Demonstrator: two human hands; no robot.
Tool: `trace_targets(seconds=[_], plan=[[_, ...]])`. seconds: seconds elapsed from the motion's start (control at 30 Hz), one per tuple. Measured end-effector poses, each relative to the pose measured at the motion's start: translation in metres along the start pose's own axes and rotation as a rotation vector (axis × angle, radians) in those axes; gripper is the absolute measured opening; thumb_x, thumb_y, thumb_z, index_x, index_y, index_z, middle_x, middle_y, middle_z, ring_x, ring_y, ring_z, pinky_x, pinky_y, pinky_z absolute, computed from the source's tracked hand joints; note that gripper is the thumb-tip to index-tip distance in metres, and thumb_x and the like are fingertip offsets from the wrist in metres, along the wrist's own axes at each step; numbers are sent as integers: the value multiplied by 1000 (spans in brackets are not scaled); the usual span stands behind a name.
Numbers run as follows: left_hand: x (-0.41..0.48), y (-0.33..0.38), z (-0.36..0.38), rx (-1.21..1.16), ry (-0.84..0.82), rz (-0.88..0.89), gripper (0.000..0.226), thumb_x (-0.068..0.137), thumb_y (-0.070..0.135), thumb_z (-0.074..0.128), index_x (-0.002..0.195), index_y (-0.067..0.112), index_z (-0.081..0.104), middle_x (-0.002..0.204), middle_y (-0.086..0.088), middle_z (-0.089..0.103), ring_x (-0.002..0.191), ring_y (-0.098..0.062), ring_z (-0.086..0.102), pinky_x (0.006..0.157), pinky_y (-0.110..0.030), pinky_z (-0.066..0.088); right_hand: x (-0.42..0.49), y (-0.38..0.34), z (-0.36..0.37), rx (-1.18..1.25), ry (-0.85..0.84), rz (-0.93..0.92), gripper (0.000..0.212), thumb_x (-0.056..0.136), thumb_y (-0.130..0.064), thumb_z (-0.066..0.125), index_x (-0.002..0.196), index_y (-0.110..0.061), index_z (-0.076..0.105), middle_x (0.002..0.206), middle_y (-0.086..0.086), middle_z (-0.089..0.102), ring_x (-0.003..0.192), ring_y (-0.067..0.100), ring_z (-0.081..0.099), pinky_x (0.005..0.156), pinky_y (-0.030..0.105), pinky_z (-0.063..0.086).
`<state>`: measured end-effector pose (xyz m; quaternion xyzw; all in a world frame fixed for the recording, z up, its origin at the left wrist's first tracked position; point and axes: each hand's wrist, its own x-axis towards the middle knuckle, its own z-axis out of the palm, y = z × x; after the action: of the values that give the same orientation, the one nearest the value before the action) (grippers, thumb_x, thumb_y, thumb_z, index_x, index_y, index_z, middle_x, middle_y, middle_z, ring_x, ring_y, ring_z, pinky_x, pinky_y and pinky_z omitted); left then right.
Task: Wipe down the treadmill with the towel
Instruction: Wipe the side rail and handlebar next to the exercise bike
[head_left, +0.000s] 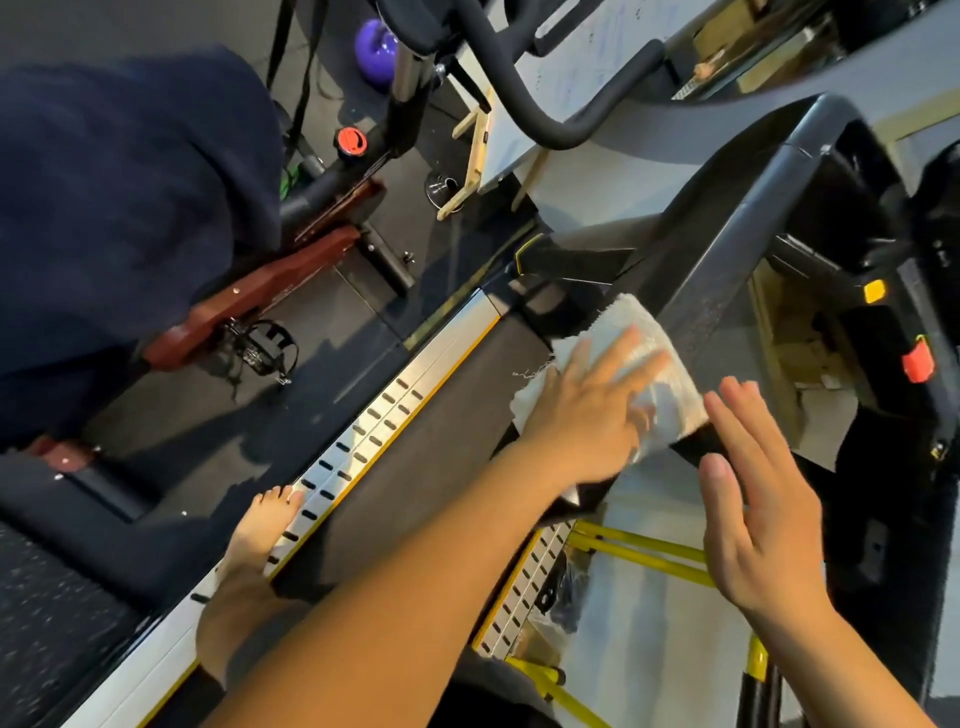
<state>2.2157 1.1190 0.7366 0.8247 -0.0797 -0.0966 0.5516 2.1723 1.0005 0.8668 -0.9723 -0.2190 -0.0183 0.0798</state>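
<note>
A white towel (641, 332) is draped over the treadmill's black side handrail (727, 244). My left hand (587, 410) lies flat on the towel with fingers spread, pressing it onto the rail; the hand is slightly blurred. Just to the right, my right hand (753, 499) hovers beside the rail with straight fingers, holding nothing and not touching the towel. The treadmill's dark belt (441, 441) and its silver slotted side rail (358, 447) with a yellow edge run diagonally below. My bare foot (254, 545) stands on that side rail.
The treadmill console with a red safety clip (918, 361) and a yellow button (875, 291) is at the right. A dark red exercise bike (270, 291) stands on the left, a purple kettlebell (375, 49) behind it. Yellow bars (639, 551) lie lower right.
</note>
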Motion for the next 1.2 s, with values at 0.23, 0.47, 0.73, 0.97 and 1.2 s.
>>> trace_targets(seconds=[0.23, 0.47, 0.73, 0.97, 1.2], plan=[[6, -1, -7, -301, -7, -296, 57, 101, 56, 22, 154, 45, 3, 165, 11, 0, 151, -31, 1, 118, -57, 13, -32, 11, -12, -24, 27, 173, 53, 99, -41, 31, 141, -13, 46, 152, 0, 38, 145, 11, 24, 115, 48, 28], [-38, 47, 16, 261, 43, -263, 71, 105, 42, 29, 154, 25, -19, 163, -12, -14, 143, -51, 3, 110, -67, 18, -35, 4, -9, -20, 37, 221, 56, 97, -48, 28, 141, -17, 46, 150, -8, 36, 144, 5, 23, 116, 26, 21], [24, 3, -24, -327, -51, -374, 92, 83, 71, 51, 156, 33, 10, 155, 4, 12, 143, -40, 24, 113, -54, 29, -37, -4, -11, 56, 60, 294, 55, 96, -48, 31, 142, -22, 44, 149, -14, 34, 143, -2, 22, 110, 9, 17], [-19, 14, -1, -91, 18, -389, 82, 95, 62, 35, 156, 16, 5, 161, -22, 9, 144, -41, 17, 115, -50, 21, -45, -4, -4, 115, 43, 384, 59, 92, -55, 28, 143, -28, 40, 148, -15, 32, 141, -1, 24, 109, 20, 20], [14, -21, -22, -629, -125, -735, 83, 91, 74, 26, 154, 21, 24, 150, -8, 40, 128, -30, 47, 93, -37, 38, -33, -8, 8, 77, -10, 395, 55, 94, -47, 33, 146, -29, 36, 149, -18, 28, 137, -8, 19, 106, 14, 17]])
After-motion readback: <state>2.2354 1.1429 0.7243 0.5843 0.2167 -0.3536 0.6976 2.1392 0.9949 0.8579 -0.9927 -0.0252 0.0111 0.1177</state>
